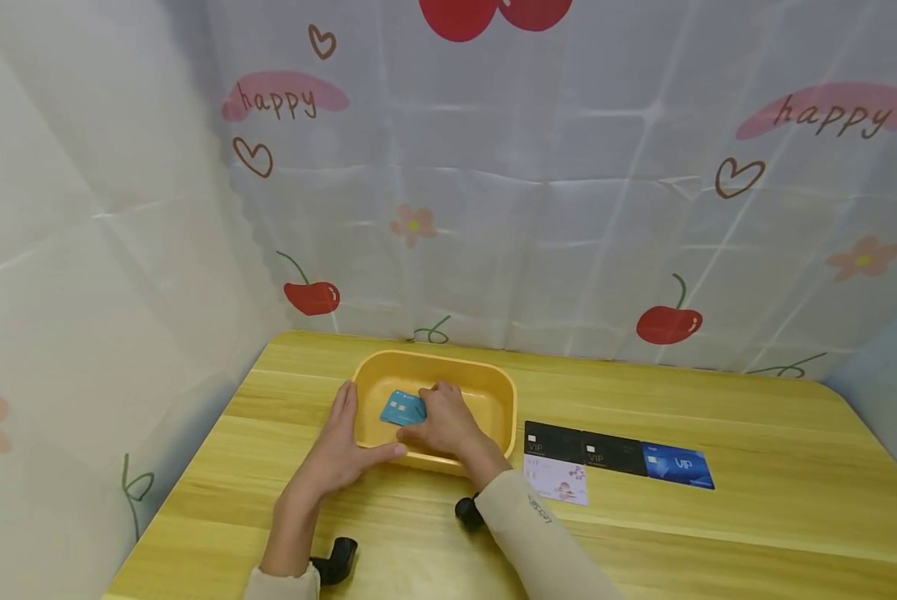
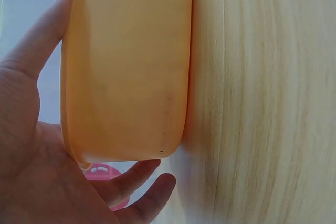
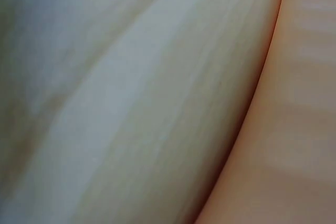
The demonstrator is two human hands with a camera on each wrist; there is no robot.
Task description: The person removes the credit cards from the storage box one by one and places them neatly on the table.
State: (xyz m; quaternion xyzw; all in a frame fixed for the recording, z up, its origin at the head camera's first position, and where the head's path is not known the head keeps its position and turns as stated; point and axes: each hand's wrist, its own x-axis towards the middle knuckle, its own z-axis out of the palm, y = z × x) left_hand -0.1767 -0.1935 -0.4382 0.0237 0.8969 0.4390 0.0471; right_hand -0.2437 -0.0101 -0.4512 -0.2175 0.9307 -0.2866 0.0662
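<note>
Inside the yellow plastic basin [image 1: 437,362], toward its left half, lie blue cards [image 1: 401,407], overlapping so that two chip squares show. My right hand [image 1: 448,423] reaches over the near rim and pinches at their right end, its curled fingers covering that part. At the basin's left corner my left hand [image 1: 334,454] rests with fingers along the left side and thumb by the near rim. The left wrist view shows this hand [image 2: 31,124] spread round the basin's outer wall [image 2: 128,72]. Only the wall's outside and the table appear in the right wrist view.
Right of the basin, two black VIP cards [image 1: 553,441] and a blue VIP card [image 1: 678,464] form a row. A pink patterned card [image 1: 556,481] lies below the left one. Black curved pieces [image 1: 338,562] sit by the wrists on the wooden table [image 1: 779,533]. A printed curtain [image 1: 538,250] hangs behind.
</note>
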